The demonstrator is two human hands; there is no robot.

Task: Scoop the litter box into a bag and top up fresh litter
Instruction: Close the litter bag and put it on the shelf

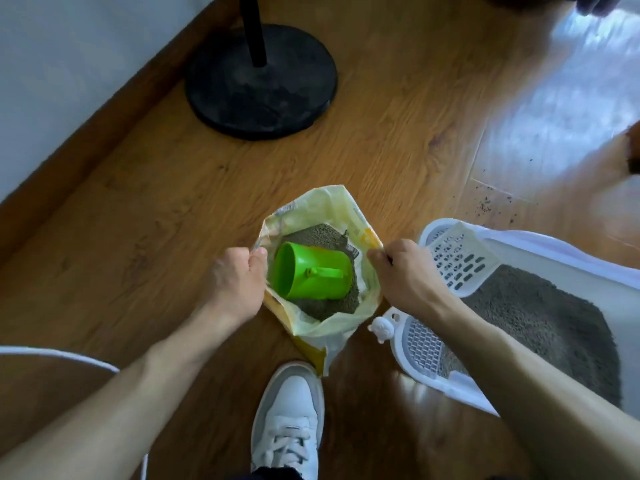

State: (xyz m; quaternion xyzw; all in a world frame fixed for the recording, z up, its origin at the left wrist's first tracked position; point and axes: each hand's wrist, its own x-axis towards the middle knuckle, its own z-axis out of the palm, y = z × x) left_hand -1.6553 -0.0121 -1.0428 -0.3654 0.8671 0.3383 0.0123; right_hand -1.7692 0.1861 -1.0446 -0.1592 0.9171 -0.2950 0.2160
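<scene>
A yellowish litter bag (332,209) stands open on the wooden floor in the middle of the view. My left hand (235,282) grips its left rim and my right hand (408,271) grips its right rim, holding the mouth apart. Inside, a bright green cup (311,275) with a handle lies on its side on grey litter (322,233). To the right sits the white litter box (568,244), holding grey litter (540,320). A white slotted scoop (460,258) leans on its near rim, partly behind my right hand.
A black round stand base (261,84) with a pole stands on the floor beyond the bag. Spilled litter grains (485,206) dot the floor behind the box. My white shoe (289,417) is just below the bag. A white wall runs along the left.
</scene>
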